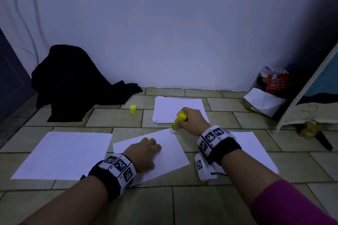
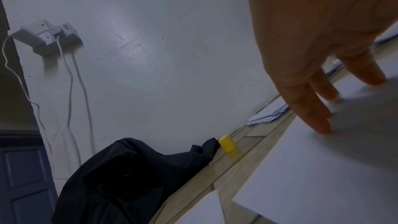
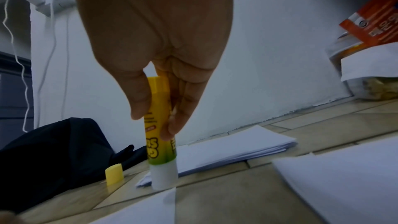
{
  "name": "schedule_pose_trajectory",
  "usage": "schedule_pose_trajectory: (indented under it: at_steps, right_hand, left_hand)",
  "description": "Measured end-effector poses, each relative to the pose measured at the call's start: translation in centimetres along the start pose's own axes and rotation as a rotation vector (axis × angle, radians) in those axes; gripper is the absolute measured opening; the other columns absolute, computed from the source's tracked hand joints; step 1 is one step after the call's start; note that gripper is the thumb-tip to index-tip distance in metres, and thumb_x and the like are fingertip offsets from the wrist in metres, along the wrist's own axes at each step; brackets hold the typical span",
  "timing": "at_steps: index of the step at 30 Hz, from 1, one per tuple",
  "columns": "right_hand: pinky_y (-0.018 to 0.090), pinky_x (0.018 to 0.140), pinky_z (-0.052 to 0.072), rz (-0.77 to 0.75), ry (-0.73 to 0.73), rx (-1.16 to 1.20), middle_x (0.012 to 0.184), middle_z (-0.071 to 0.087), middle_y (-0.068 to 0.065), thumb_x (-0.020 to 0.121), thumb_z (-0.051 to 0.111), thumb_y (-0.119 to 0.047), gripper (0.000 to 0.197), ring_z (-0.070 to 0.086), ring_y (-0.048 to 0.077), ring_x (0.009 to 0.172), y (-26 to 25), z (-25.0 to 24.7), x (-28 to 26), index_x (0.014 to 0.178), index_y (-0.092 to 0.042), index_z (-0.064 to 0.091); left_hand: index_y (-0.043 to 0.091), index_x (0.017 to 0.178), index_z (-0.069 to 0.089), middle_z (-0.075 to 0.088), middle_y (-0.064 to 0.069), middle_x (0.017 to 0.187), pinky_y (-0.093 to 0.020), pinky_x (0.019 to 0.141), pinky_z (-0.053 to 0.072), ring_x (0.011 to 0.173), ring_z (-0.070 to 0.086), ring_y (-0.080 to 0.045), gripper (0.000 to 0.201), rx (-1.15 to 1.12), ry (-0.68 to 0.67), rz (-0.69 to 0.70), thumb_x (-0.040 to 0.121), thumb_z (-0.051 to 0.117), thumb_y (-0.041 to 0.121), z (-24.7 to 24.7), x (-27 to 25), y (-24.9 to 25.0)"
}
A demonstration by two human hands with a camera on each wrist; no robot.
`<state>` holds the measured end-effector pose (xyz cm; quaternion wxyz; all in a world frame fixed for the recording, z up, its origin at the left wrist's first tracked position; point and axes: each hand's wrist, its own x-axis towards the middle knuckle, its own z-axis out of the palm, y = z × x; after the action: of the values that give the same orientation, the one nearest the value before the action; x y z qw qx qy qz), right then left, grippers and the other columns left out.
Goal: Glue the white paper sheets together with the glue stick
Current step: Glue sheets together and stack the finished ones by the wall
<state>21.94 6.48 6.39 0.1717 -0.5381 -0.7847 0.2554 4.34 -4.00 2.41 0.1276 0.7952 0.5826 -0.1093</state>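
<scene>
A clear plastic bag [image 1: 263, 95] sits against the wall on the right; in it are a red packet [image 1: 277, 82] and a white paper wrapper [image 1: 263, 102], and what else it holds is too dim to tell.

The right hand [image 1: 193, 120] grips the glue stick [image 1: 178, 120], thumb on one side and fingers on the other, as the right wrist view shows. The stick is tilted, its white glue end down on the far corner of the middle sheet [image 1: 170, 153]. The left hand [image 1: 144, 151] lies flat on that same sheet, fingers straight and slightly spread, pressing it to the tiled floor [image 1: 182, 206].

The two hands are apart. Another sheet [image 1: 64, 153] lies to the left, one more [image 1: 256, 150] to the right under the right wrist, and a paper stack [image 1: 164, 107] lies beyond the glue stick. The yellow cap [image 1: 133, 109] stands on the floor left of the stack, near a dark cloth [image 1: 73, 82].
</scene>
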Motion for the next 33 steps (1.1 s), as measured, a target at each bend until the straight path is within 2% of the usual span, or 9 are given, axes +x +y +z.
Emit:
schedule_pose_trajectory:
  at_steps: [3,6,9,13,19,24,28,31,33]
  right_hand:
    - [0.033,0.086,0.048,0.015,-0.040,-0.036,0.117,0.060,0.015,0.087,0.062,-0.013,0.030,0.056,0.028,0.107,-0.9,1.0,0.8,0.115,-0.004,0.057]
    - [0.029,0.085,0.045,-0.004,-0.074,-0.078,0.120,0.059,0.015,0.089,0.061,-0.014,0.032,0.054,0.028,0.111,-1.5,1.6,1.1,0.119,-0.004,0.055]
    - [0.030,0.087,0.044,-0.017,-0.131,-0.165,0.123,0.057,0.016,0.090,0.060,-0.014,0.034,0.052,0.028,0.115,-1.8,1.5,1.0,0.122,-0.005,0.053]
    - [0.035,0.090,0.048,-0.039,-0.219,-0.262,0.120,0.057,0.015,0.089,0.058,-0.013,0.032,0.054,0.028,0.110,-2.0,0.6,-0.2,0.120,-0.005,0.053]
    - [0.030,0.075,0.046,-0.070,-0.301,-0.318,0.114,0.059,0.014,0.089,0.060,-0.014,0.027,0.057,0.027,0.100,-0.8,-0.6,-3.3,0.115,-0.006,0.055]
    - [0.033,0.081,0.049,-0.113,-0.355,-0.341,0.109,0.063,0.012,0.083,0.068,-0.014,0.028,0.058,0.025,0.100,0.0,-1.4,-4.7,0.108,-0.004,0.060]
    - [0.030,0.076,0.050,-0.100,-0.319,-0.275,0.104,0.063,0.008,0.079,0.072,-0.018,0.029,0.056,0.020,0.090,1.0,-2.6,-4.4,0.104,-0.008,0.062]
    - [0.033,0.074,0.054,-0.061,-0.162,-0.101,0.092,0.065,0.008,0.078,0.074,-0.015,0.021,0.060,0.019,0.081,1.6,-3.3,-3.5,0.094,-0.008,0.064]
    - [0.032,0.073,0.054,-0.041,-0.066,-0.010,0.088,0.065,0.007,0.077,0.074,-0.014,0.017,0.062,0.020,0.079,1.6,-3.3,-2.9,0.089,-0.009,0.063]
  left_hand:
    - [0.020,0.145,0.033,0.030,-0.003,0.147,-0.039,0.104,0.039,0.132,0.031,-0.022,0.055,-0.023,-0.017,-0.001,0.095,0.052,0.031,0.0,0.1,-0.2]
    - [0.021,0.147,0.031,0.028,-0.002,0.151,-0.036,0.108,0.033,0.134,0.029,-0.023,0.054,-0.027,-0.040,0.012,0.097,0.048,0.024,0.1,0.2,-0.6]
    - [0.022,0.149,0.028,0.025,-0.002,0.153,-0.034,0.111,0.030,0.136,0.027,-0.023,0.058,-0.009,-0.071,0.014,0.096,0.048,0.012,0.1,0.5,-0.9]
    - [0.025,0.148,0.028,0.024,-0.002,0.152,-0.034,0.110,0.031,0.135,0.028,-0.023,0.065,0.003,-0.087,0.014,0.092,0.054,0.007,0.2,0.8,-1.2]
    - [0.027,0.146,0.031,0.025,-0.002,0.152,-0.034,0.109,0.033,0.134,0.030,-0.023,0.065,0.010,-0.091,0.017,0.091,0.051,0.000,-0.2,0.9,-1.3]
    - [0.025,0.145,0.033,0.027,-0.004,0.151,-0.034,0.107,0.035,0.133,0.035,-0.025,0.062,0.041,-0.104,0.015,0.092,0.046,-0.003,-0.7,1.0,-1.2]
    - [0.025,0.142,0.035,0.034,-0.003,0.144,-0.034,0.096,0.038,0.126,0.043,-0.025,0.056,0.104,-0.059,-0.017,0.092,0.050,0.006,-0.7,0.9,-1.1]
    - [0.024,0.141,0.035,0.037,-0.005,0.138,-0.033,0.090,0.042,0.117,0.051,-0.026,0.053,0.092,-0.064,-0.075,0.092,0.057,0.021,-0.8,0.6,-1.3]
    - [0.019,0.139,0.035,0.039,-0.007,0.135,-0.035,0.090,0.043,0.118,0.049,-0.026,0.056,0.065,-0.070,-0.120,0.090,0.060,0.035,-0.7,0.4,-1.4]
